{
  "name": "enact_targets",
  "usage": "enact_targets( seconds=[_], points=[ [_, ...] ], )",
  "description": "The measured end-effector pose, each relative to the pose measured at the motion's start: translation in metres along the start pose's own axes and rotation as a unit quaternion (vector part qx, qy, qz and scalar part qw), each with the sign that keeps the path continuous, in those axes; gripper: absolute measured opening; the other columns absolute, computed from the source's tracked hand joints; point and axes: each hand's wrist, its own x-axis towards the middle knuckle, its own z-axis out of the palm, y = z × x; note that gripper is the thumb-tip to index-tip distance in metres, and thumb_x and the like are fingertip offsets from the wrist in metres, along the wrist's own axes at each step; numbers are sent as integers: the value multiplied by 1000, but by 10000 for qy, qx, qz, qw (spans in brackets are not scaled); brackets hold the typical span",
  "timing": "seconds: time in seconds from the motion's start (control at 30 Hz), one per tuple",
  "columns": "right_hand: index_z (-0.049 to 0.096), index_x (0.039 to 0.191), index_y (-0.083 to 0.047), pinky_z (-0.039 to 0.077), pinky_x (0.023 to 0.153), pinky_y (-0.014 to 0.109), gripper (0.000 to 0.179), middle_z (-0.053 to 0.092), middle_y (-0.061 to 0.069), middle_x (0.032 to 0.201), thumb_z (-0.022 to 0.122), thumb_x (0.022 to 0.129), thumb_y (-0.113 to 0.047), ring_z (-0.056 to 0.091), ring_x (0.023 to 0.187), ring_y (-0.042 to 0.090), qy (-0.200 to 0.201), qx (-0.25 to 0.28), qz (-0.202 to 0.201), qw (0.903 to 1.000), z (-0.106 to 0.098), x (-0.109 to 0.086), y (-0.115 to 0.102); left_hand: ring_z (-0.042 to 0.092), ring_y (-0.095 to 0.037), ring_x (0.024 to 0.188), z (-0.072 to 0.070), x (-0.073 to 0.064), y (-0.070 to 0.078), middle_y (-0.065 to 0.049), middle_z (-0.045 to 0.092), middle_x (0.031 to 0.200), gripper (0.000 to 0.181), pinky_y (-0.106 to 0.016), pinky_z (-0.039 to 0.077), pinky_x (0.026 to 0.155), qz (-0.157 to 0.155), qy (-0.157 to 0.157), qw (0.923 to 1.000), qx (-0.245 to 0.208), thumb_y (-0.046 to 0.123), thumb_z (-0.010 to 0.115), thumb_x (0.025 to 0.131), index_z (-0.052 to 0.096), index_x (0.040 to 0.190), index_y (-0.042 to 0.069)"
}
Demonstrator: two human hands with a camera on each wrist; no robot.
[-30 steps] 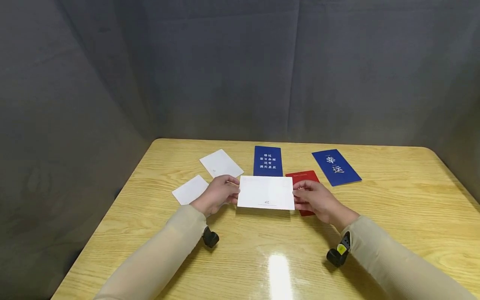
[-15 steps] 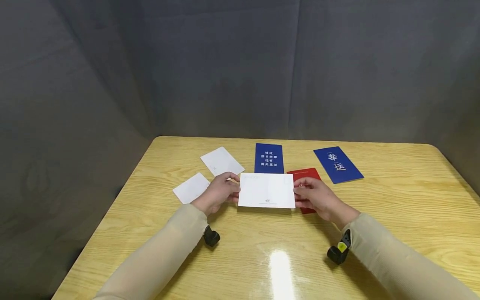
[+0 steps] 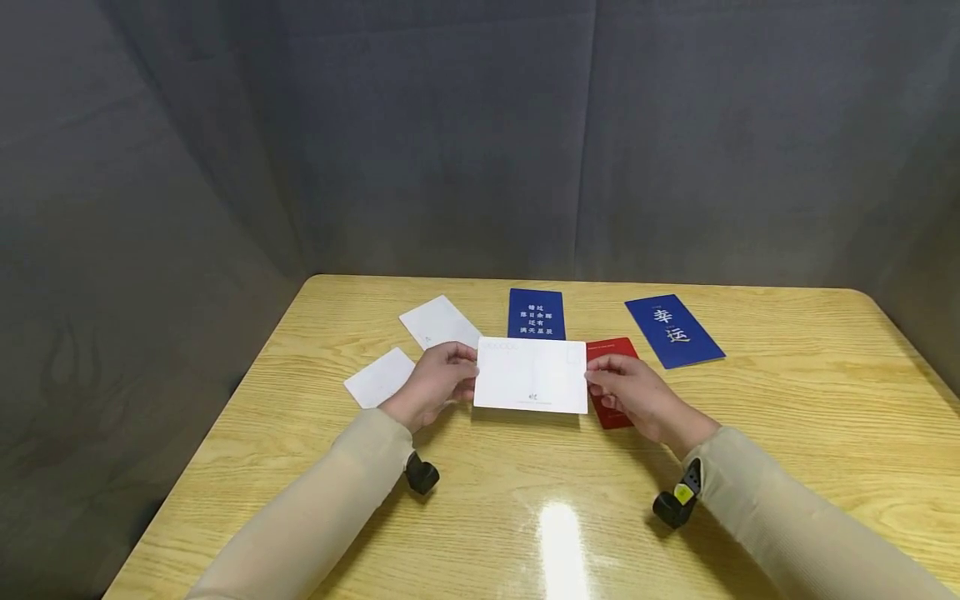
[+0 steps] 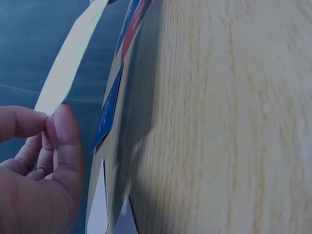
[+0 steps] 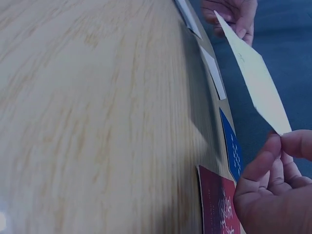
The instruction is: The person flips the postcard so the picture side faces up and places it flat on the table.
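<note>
A white postcard [image 3: 531, 373] with faint print along its lower edge is held up above the table between both hands. My left hand [image 3: 437, 385] pinches its left edge between thumb and fingers. At the opposite edge my right hand [image 3: 639, 398] pinches it the same way. In the left wrist view the postcard [image 4: 70, 61] is clear of the tabletop, tilted. Behind the right fingers lies a red card [image 3: 617, 392], partly covered. A blue card [image 3: 536, 314] with white characters lies just beyond the postcard, its near end hidden.
Two white cards lie at the left, one nearer [image 3: 378, 379] and one farther [image 3: 438, 321]. Another blue card [image 3: 675, 331] with large characters lies at the back right. The wooden table [image 3: 480, 517] ends at a grey cloth backdrop [image 3: 450, 150].
The postcard has tilted up slightly, its upper edge rising and covering more of the blue card behind. Both hands keep their pinch and stay almost in place.
</note>
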Motion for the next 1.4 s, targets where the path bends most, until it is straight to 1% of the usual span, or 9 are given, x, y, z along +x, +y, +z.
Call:
enact_targets(
  seconds=[0.2, 0.47, 0.57, 0.73, 0.97, 1.07, 1.17, 1.27, 1.4],
  points=[
    [54, 121, 4, 46, 76, 26, 18, 56, 7, 96, 52, 108, -9, 54, 90, 20, 17, -217, 47, 9998, 1, 1, 0, 57, -15, 74, 1, 0, 0, -6, 57, 91, 17, -28, 54, 67, 181, 86, 9998, -3, -5, 55, 100, 59, 117, -4],
    [54, 118, 1, 50, 74, 25, 14, 63, 5, 94, 52, 108, -9, 60, 86, 18, -90, -76, -31, 9999, 2, 3, -1, 59, -18, 86, 0, -1, 1, -6, 61, 96, 11, -38, 49, 84, 424, 431, 9978, 288, -1, 59, 100, 64, 110, -1],
    [54, 119, 2, 52, 76, 25, 15, 65, 5, 95, 51, 109, -9, 63, 87, 17, -143, 26, -30, 9999, 2, 3, -2, 60, -18, 86, 0, -1, 1, -7, 61, 96, 9, -40, 49, 86, 479, 480, 9975, 198, -2, 58, 100, 64, 107, -2],
    [55, 117, 1, 53, 81, 25, 13, 65, 6, 100, 50, 109, -8, 62, 91, 18, -269, 211, -97, 9994, 0, 2, 0, 64, -16, 89, 1, -2, 0, -10, 63, 97, 9, -40, 53, 88, 523, 468, 9975, -44, -4, 55, 103, 63, 107, -5],
    [57, 117, 6, 55, 81, 24, 18, 67, 6, 99, 49, 109, -8, 65, 89, 15, -413, 355, -295, 9981, -1, 1, 4, 64, -17, 87, 0, 0, -4, -16, 68, 105, 14, -37, 53, 85, 510, 505, 9969, -316, -1, 52, 105, 57, 116, -8],
    [58, 116, 8, 55, 80, 25, 19, 64, 6, 98, 49, 109, -7, 63, 89, 16, -308, 199, -309, 9988, 0, 1, 5, 62, -18, 87, 0, 2, -7, -17, 67, 108, 20, -36, 52, 84, 488, 550, 9971, -172, -3, 54, 104, 52, 123, -8],
    [56, 117, 8, 55, 78, 26, 17, 62, 7, 97, 50, 107, -5, 61, 87, 17, -214, 93, -282, 9993, 3, 2, 7, 61, -20, 90, 1, 4, -9, -16, 63, 108, 27, -36, 53, 85, 524, 624, 9966, 83, -5, 56, 101, 50, 127, -7],
    [52, 121, 8, 56, 74, 26, 18, 63, 6, 93, 53, 106, -3, 62, 82, 15, -105, 104, -151, 9998, 5, 2, 8, 59, -21, 91, 2, 5, -9, -15, 59, 106, 27, -35, 53, 84, 546, 677, 9956, 336, -7, 58, 98, 52, 124, -7],
    [50, 125, 9, 56, 70, 25, 24, 65, 6, 89, 56, 104, -1, 62, 77, 13, 37, 12, -83, 10000, 6, 3, 11, 58, -20, 89, 4, 5, -9, -14, 61, 102, 20, -30, 52, 80, 556, 665, 9947, 556, -8, 60, 96, 56, 116, -6]
  ],
)
